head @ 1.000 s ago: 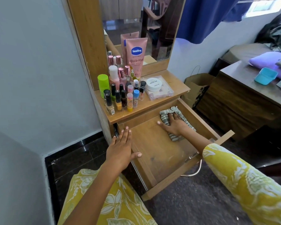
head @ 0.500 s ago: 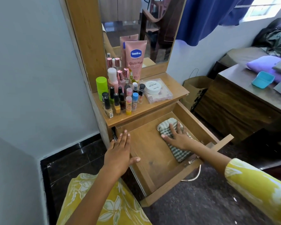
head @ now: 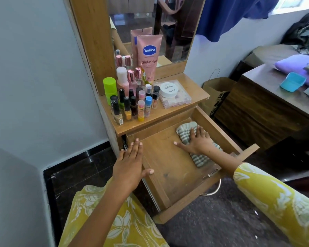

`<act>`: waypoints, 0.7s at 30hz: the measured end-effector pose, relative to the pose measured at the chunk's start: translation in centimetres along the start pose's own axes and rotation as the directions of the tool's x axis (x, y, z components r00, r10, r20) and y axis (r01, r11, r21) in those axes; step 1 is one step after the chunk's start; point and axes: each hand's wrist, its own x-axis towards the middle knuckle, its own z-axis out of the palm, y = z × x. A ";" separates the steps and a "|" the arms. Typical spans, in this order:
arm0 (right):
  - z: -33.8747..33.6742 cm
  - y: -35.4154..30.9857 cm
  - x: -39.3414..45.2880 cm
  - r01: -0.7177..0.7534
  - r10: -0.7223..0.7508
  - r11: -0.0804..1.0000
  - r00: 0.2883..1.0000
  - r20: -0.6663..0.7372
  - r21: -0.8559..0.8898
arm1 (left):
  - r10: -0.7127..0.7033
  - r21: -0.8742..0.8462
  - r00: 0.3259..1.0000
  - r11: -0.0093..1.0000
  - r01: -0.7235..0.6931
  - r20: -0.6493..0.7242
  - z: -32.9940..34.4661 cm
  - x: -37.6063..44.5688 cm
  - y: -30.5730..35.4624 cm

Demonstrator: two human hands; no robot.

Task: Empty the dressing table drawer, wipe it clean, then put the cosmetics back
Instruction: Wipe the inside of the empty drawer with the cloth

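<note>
Cosmetics point(head: 132, 102) crowd the tabletop point(head: 194, 97); the pulled-out drawer point(head: 169, 168) holds only a striped cloth point(head: 197, 157) under the flat right hand point(head: 197, 142); the left hand point(head: 130, 166) rests flat-fingered on its side wall.

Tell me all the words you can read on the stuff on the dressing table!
"Vaseline" and "Gluta-Hya": on the tall pink tube.
"10X": near the bottom of that same tube.
"NAIL POLISH": upside down on the round white tub; the brand word under it is too blurred to be sure of.
The labels on the small nail polish bottles are too small to read.

right hand point(head: 197, 142) flat on cloth point(head: 198, 157), open drawer point(head: 169, 168)
</note>
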 end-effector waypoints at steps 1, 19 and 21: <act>0.4 0.3 -0.6 -0.023 0.024 0.999 0.999 0.027 -0.044 | 0.003 -0.005 1.000 1.000 -0.003 -0.003 0.0 0.0 0.0; -0.1 -2.2 1.2 0.157 -0.156 0.944 0.987 -0.027 0.290 | 0.015 -0.053 1.000 0.998 -0.017 -0.026 0.4 0.1 -0.1; 0.2 -3.0 0.9 0.162 -0.169 0.939 0.986 -0.003 0.303 | 0.019 -0.058 0.999 0.998 -0.021 -0.027 0.5 0.1 -0.1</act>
